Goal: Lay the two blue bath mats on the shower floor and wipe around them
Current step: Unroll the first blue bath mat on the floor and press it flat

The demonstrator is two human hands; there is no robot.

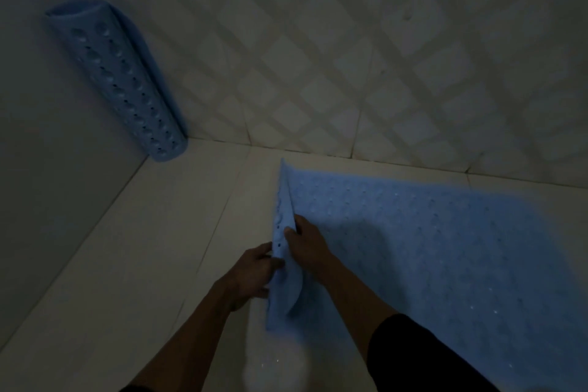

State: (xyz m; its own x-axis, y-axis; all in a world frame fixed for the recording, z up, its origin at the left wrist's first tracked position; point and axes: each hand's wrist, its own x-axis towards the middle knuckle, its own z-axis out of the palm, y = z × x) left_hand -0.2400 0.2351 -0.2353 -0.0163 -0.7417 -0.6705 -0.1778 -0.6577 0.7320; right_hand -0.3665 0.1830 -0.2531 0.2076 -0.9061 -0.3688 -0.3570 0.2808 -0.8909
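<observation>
One blue bath mat (445,242) lies mostly flat on the pale shower floor (143,248) at the right, dotted with small holes. Its left edge curls upward in a raised flap. My left hand (254,274) pinches that flap from the left side, and my right hand (305,242) grips it from the right, a little farther along. The second blue mat (117,79) stands rolled up in the far left corner, leaning against the wall, its suction cups and holes facing out.
Tiled walls with a diamond pattern (366,57) close the back, and a plain wall (47,153) closes the left. A whitish blurred patch (273,369) shows on the floor near the bottom middle. The scene is dim.
</observation>
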